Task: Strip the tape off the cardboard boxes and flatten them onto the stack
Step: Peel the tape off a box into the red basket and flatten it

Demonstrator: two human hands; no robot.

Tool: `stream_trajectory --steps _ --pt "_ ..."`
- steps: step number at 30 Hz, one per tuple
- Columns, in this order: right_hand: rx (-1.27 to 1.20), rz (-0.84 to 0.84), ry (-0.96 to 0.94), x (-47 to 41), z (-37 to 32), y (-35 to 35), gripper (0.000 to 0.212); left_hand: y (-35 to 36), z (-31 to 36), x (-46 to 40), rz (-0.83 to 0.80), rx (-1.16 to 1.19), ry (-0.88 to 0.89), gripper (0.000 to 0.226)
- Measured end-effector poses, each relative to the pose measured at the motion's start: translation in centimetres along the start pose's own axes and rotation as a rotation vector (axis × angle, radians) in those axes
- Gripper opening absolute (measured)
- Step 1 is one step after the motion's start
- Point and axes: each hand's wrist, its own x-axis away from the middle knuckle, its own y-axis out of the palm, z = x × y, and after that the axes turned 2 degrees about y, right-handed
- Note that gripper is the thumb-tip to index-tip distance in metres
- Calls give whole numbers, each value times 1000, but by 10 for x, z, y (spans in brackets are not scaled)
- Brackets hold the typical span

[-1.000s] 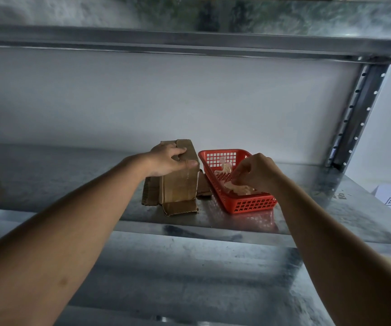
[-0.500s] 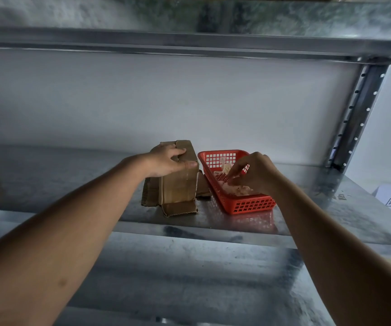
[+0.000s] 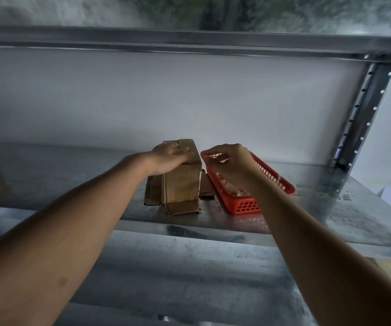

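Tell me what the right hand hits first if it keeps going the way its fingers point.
The right hand points left, toward the box under the left hand; likely the box first, though depth is unclear.

L hand [image 3: 173, 158] on box [image 3: 182, 182], R hand [image 3: 230, 163] over basket [image 3: 243, 204].
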Motion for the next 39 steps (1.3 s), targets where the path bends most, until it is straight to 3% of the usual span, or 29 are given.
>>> stream_trajectory --steps 2,6,14,19,22,26,29,35,39 --pt "31 -67 -74 -2 -11 9 27 -2 -3 -2 23 63 -49 69" --pt "89 -108 -142 -8 -25 27 35 -5 -12 -3 41 42 16 26" --pt "-57 -23 -36 -28 -44 56 36 -34 -39 17 96 -167 25 52" --pt "-202 24 60 -34 -52 76 33 -43 -63 17 148 -184 53 43" --pt "-146 -1 70 -38 -66 74 37 -43 -71 13 156 -142 108 39" --pt "92 -57 172 -44 -77 68 68 -44 -73 4 141 -217 167 41" --pt "140 -38 251 -45 -72 66 78 -43 -71 -2 135 -295 227 40" --pt "207 -61 242 -42 -73 61 68 -36 -68 -10 111 -326 277 40" --pt "351 -99 144 -43 -78 57 60 -36 -73 -9 66 -209 262 36"
